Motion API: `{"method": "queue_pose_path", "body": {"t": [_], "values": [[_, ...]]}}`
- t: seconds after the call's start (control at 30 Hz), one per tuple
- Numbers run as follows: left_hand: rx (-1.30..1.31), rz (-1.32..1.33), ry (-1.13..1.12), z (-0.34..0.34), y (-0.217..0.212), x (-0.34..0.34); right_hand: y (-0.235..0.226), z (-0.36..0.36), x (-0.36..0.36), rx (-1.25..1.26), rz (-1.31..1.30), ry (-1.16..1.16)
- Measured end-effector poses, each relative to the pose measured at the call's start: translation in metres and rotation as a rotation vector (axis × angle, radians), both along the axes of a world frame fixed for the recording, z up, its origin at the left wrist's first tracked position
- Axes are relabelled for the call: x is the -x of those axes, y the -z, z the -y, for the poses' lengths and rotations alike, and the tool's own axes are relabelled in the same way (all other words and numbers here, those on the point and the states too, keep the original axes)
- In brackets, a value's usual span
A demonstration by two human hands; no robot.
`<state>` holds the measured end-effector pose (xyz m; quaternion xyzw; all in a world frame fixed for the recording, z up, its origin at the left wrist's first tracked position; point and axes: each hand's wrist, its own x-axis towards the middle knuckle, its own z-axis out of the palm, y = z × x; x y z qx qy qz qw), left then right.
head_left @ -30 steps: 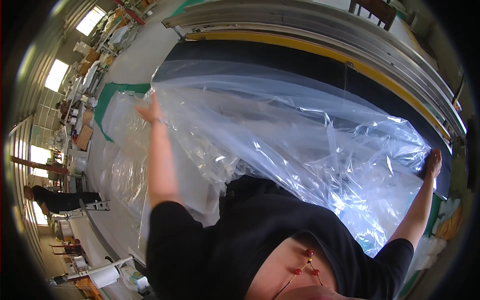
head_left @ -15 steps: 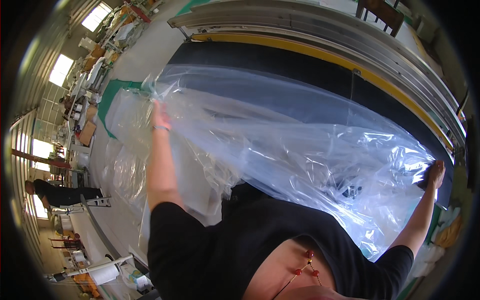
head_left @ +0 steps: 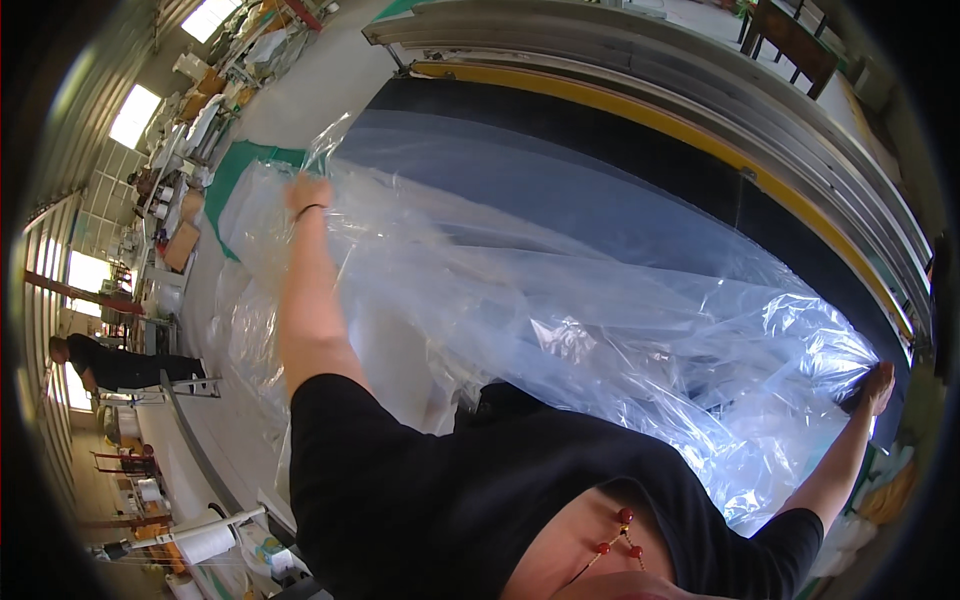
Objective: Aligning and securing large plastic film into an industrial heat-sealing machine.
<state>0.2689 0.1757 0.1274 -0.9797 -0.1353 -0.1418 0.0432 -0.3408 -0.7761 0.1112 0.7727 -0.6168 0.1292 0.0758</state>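
Note:
A large clear plastic sheet (head_left: 600, 290) stretches between my widely spread arms, wrinkled and shiny, over a dark table surface (head_left: 460, 102). My left hand (head_left: 308, 190) is closed on the sheet's far left part, with a gathered tuft of plastic standing up beyond the fingers. At the right end my right hand (head_left: 877, 385) is closed on bunched plastic, and folds fan out from it. Nearer my body the sheet hangs in loose, crumpled folds. Its far part lies smoother over the dark surface.
A yellow strip (head_left: 590, 100) and a long metal rail (head_left: 600, 45) run along the table's far side. Green cloth (head_left: 232, 190) lies beyond my left hand. Another person (head_left: 120, 365) stands far left near a metal frame. A white thread spool (head_left: 205, 540) is at lower left.
My left hand has shifted slightly left and away from me with the plastic. My right hand has come a little nearer. The sheet's far part has flattened over the dark surface.

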Motion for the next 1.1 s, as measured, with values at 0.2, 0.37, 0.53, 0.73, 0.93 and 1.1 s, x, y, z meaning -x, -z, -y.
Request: {"method": "queue_pose_path", "body": {"t": [0.2,0.37,0.53,0.73,0.93,1.1], "values": [[0.306,0.580,0.918,0.178,-0.024,0.082,0.008,0.011,-0.008,-0.034,0.030,-0.088],[0.117,-0.014,0.735,0.140,-0.002,0.071,0.011,0.016,-0.008,-0.030,0.073,-0.126],[0.180,0.162,0.624,0.163,-0.006,0.056,0.012,0.012,-0.010,-0.020,0.045,-0.096],[0.385,0.057,0.802,0.169,-0.015,0.032,0.016,0.023,-0.008,-0.006,0.076,-0.098],[0.150,-0.014,0.942,0.189,-0.033,0.027,0.001,-0.011,-0.002,-0.019,0.383,-0.219],[0.278,-0.059,0.849,0.165,-0.038,0.014,0.003,-0.014,-0.019,-0.082,0.627,-0.337]]}}
